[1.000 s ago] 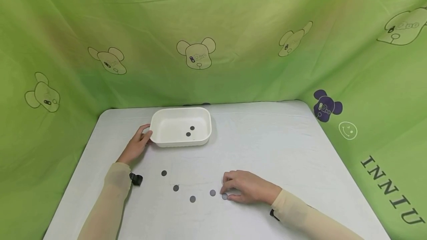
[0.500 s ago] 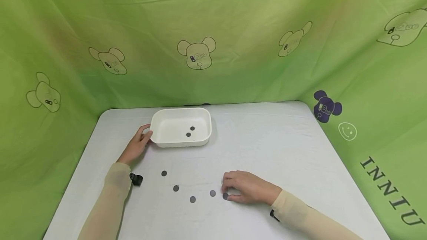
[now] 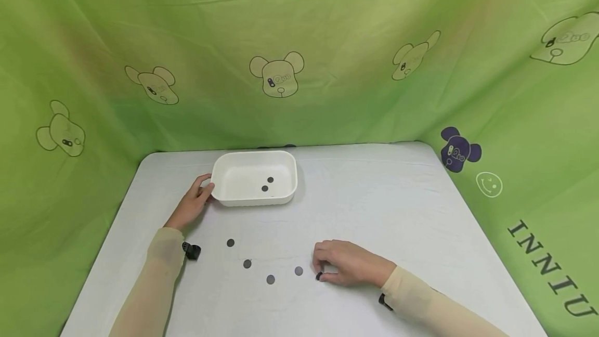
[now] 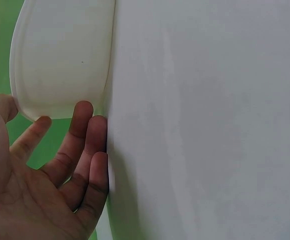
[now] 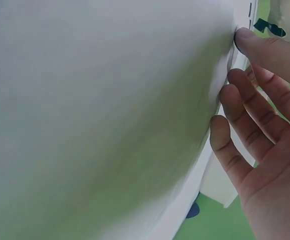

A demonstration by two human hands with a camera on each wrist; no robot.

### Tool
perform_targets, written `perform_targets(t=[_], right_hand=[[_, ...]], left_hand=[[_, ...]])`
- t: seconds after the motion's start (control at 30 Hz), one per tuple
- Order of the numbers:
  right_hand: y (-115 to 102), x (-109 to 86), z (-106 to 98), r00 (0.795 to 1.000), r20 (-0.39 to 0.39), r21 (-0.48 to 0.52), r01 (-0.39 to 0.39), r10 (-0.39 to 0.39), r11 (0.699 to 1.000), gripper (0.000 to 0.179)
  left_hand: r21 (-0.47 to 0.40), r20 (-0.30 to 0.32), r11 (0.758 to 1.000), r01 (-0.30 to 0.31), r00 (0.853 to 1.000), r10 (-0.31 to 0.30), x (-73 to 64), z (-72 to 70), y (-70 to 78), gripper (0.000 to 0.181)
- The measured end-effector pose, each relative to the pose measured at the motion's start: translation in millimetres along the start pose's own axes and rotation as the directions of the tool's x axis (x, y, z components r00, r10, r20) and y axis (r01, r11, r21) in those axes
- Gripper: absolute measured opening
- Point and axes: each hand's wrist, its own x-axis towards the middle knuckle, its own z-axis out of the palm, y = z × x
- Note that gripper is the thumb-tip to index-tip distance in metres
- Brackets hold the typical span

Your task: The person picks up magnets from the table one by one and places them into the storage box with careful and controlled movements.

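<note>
At the table's far side stands a white rectangular plastic tub (image 3: pixel 234 183) with two small dark discs (image 3: pixel 264 188) lying inside. My left hand (image 3: pixel 189 204) holds its left end; in the left wrist view, thumb and fingers (image 4: pixel 81 112) reach around the tub's rounded end. Low on the right, my right hand (image 3: pixel 343 261) has its thumb and bent fingers at one dark disc (image 3: pixel 320 276), which is tilted up off the cloth at the thumb tip. The right wrist view shows the thumb (image 5: pixel 247 42) at the disc's dark edge, mostly hidden. Several similar discs (image 3: pixel 270 279) lie flat to its left.
A white cloth (image 3: pixel 383 212) covers the table. Green printed fabric (image 3: pixel 337 113) hangs close behind and along both sides. Each sleeve carries a black wrist camera, the left one (image 3: pixel 192 251) near the loose discs.
The disc at my right thumb lay flat and grey a second ago; it has shifted slightly right and tipped up on its edge. My left hand and the tub stay put.
</note>
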Motion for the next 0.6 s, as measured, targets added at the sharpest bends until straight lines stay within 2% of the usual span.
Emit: perform_targets(t=[0.27,0.6], right_hand=[[2.1,-0.5,-0.8,1.0,0.011,0.037,0.011,-0.012,0.999,0.02],[4.0,2.8,-3.9,0.999,0.015,0.093,-0.038,0.036,0.995,0.019]], left_hand=[[0.002,-0.002,1.0,0.0,1.0,0.0,1.4,-0.1,-2.4,0.058],[0.004,0.0,1.0,-0.011,1.0,0.011,2.8,0.2,-3.8,0.058]])
